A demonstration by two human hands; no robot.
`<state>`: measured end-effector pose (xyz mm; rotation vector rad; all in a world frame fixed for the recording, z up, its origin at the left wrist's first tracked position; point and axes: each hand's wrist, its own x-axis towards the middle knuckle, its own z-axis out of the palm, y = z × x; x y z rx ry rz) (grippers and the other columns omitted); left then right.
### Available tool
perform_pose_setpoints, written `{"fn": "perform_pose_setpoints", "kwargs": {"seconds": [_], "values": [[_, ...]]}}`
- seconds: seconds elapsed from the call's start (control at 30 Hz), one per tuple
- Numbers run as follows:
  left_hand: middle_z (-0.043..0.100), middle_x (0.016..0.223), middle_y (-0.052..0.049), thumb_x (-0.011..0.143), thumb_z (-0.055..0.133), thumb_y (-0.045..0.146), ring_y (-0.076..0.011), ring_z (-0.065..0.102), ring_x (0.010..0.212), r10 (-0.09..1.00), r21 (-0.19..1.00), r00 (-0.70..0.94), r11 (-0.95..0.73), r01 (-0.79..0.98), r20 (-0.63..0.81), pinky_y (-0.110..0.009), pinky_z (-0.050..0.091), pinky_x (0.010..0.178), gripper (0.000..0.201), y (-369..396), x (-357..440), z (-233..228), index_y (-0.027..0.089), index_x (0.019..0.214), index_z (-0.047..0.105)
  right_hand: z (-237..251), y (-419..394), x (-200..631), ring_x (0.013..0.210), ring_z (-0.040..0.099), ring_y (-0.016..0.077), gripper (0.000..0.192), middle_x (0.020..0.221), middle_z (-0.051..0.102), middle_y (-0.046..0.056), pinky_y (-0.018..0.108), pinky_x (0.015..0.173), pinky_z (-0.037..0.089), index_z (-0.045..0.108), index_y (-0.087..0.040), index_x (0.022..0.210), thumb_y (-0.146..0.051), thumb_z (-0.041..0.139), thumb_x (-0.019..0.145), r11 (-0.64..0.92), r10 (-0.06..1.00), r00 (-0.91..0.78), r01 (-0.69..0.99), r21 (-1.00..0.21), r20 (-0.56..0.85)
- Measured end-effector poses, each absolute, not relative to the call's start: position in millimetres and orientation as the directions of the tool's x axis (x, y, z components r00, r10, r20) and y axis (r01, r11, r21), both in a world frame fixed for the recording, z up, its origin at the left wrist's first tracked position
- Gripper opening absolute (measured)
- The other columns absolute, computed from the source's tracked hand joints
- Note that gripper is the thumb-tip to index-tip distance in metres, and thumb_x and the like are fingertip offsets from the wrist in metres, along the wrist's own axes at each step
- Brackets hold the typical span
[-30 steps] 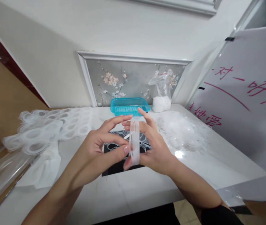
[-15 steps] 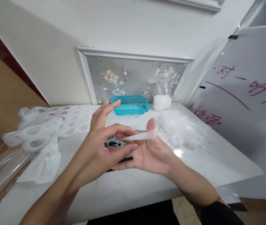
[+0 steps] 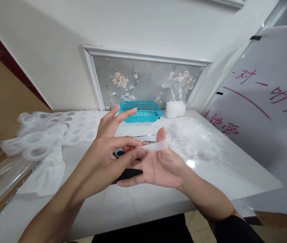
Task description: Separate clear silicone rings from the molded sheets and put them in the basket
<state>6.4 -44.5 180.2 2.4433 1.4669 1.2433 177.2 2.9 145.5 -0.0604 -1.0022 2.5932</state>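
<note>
A translucent white strip (image 3: 155, 146) is stretched between my two hands, above the table. My left hand (image 3: 110, 152) pinches one end of it between thumb and index finger, its other fingers raised apart. The strip's far end lies against the base of the thumb of my right hand (image 3: 161, 167). That hand is palm up, thumb raised and little finger stretched out; some of its fingertips are hidden behind my left hand. Below both hands lies a black thing with a white pattern (image 3: 128, 174), mostly covered.
White sheets with round holes (image 3: 35, 138) are piled at the left. A teal plastic basket (image 3: 142, 116) stands at the back, beside a clear bag with white contents (image 3: 175, 108). Clear plastic pieces (image 3: 196, 140) are heaped at the right. A whiteboard (image 3: 267, 141) borders the table.
My left thumb and index finger have closed further along the strip, so less of it shows. My right little finger has stretched slightly outward. The view has shifted a little.
</note>
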Motion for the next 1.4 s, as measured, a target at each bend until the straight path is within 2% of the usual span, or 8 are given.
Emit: {"fn": "perform_pose_setpoints", "kwargs": {"seconds": [0.2,0.33,0.6,0.8,1.2,1.4], "values": [[0.038,0.147,0.012,0.087,0.061,0.037,-0.0267,0.021,0.143,0.835,0.540,0.174,-0.481,0.691,0.522,-0.050,0.023,0.118,0.013,-45.4,5.4,185.1,0.032,0.081,0.072,140.9,7.2,174.8,0.121,0.048,0.0260,0.080,0.115,0.058,0.004,0.052,0.102,0.041,0.058,-0.024,0.124,-0.081,0.040,0.071,-0.734,0.279,-0.954,-0.287,-0.615,0.112],[0.040,0.146,0.013,0.086,0.062,0.038,-0.0255,0.026,0.142,0.836,0.588,0.149,-0.487,0.646,0.529,-0.046,0.023,0.119,0.012,-45.0,5.7,185.2,0.033,0.082,0.072,140.9,7.8,175.1,0.122,0.047,0.0260,0.080,0.121,0.055,0.004,0.053,0.102,0.040,0.057,-0.025,0.126,-0.081,0.038,0.072,-0.724,0.294,-0.949,-0.298,-0.622,0.112],[0.043,0.144,0.012,0.085,0.064,0.036,-0.0249,0.031,0.139,0.832,0.610,0.146,-0.501,0.613,0.536,-0.045,0.025,0.119,0.009,-43.0,3.5,184.2,0.033,0.083,0.073,143.0,6.0,174.5,0.129,0.041,0.0292,0.082,0.138,0.046,0.008,0.057,0.103,0.036,0.055,-0.025,0.128,-0.081,0.026,0.077,-0.693,0.302,-0.947,-0.300,-0.656,0.113],[0.044,0.144,0.012,0.085,0.064,0.034,-0.0240,0.034,0.138,0.826,0.617,0.147,-0.513,0.596,0.544,-0.045,0.026,0.119,0.009,-42.9,3.1,184.5,0.033,0.084,0.073,145.3,4.4,173.6,0.128,0.044,0.0286,0.079,0.131,0.054,0.010,0.058,0.100,0.039,0.055,-0.025,0.125,-0.083,0.034,0.075,-0.684,0.345,-0.938,-0.271,-0.677,0.027],[0.048,0.141,0.010,0.085,0.065,0.034,-0.0250,0.037,0.136,0.829,0.640,0.140,-0.515,0.570,0.542,-0.046,0.027,0.118,0.010,-42.9,0.7,186.6,0.034,0.085,0.075,145.2,3.9,174.0,0.126,0.047,0.0288,0.076,0.133,0.054,0.009,0.055,0.099,0.041,0.058,-0.025,0.120,-0.082,0.037,0.076,-0.686,0.365,-0.931,-0.282,-0.671,0.018],[0.051,0.138,0.010,0.085,0.065,0.034,-0.0229,0.038,0.136,0.832,0.678,0.135,-0.523,0.516,0.538,-0.044,0.024,0.119,0.010,-44.2,-0.9,188.1,0.036,0.088,0.075,146.0,3.2,173.5,0.127,0.047,0.0287,0.071,0.132,0.054,0.009,0.056,0.100,0.040,0.059,-0.025,0.117,-0.080,0.037,0.078,-0.703,0.378,-0.926,-0.272,-0.657,-0.021]]}}
